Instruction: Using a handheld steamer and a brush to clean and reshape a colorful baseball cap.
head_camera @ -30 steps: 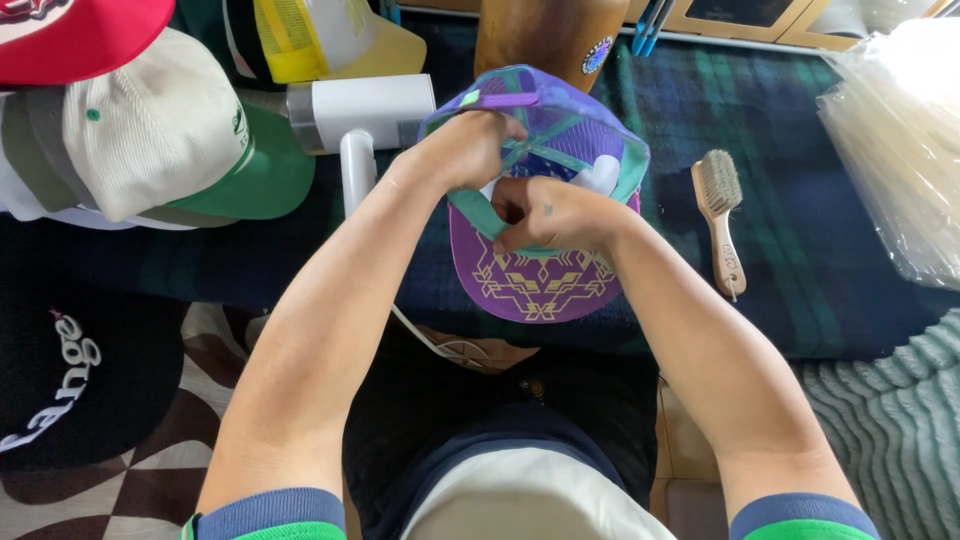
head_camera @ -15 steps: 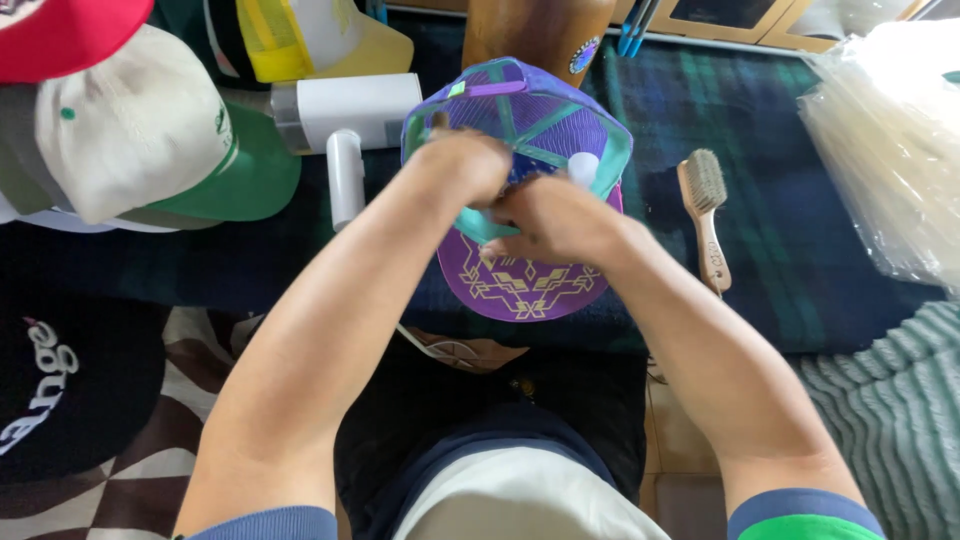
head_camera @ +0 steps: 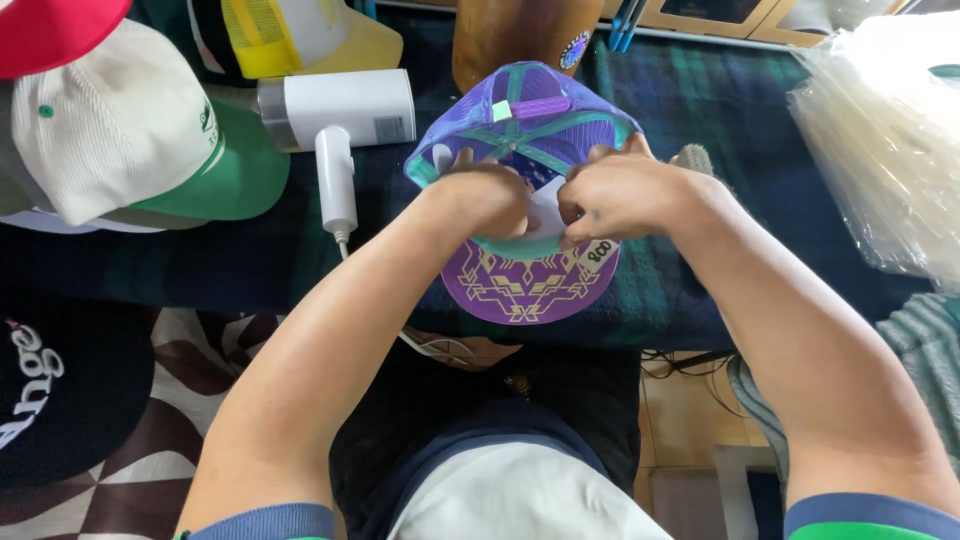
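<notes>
A purple cap (head_camera: 528,285) with teal trim and a gold pattern under its brim lies upside down on a dark plaid cloth (head_camera: 720,110). My left hand (head_camera: 487,198) and my right hand (head_camera: 618,193) both grip the inside of the cap at the front of the crown, fingers tucked in. A small white tag (head_camera: 599,255) hangs by my right hand. The mesh back of the cap (head_camera: 540,110) points away from me.
A white handheld steamer (head_camera: 338,120) lies left of the cap. A white and green cap (head_camera: 130,135), a red cap (head_camera: 50,30) and a yellow one (head_camera: 290,35) lie at the left, a black cap (head_camera: 60,390) lower left. Clear plastic bags (head_camera: 890,150) pile at the right. A brown object (head_camera: 520,35) stands behind.
Both hands have shifted deeper into the cap's front, the right hand moving up and right. The cap turned slightly and its brim shows more. The brush at the right is now mostly hidden.
</notes>
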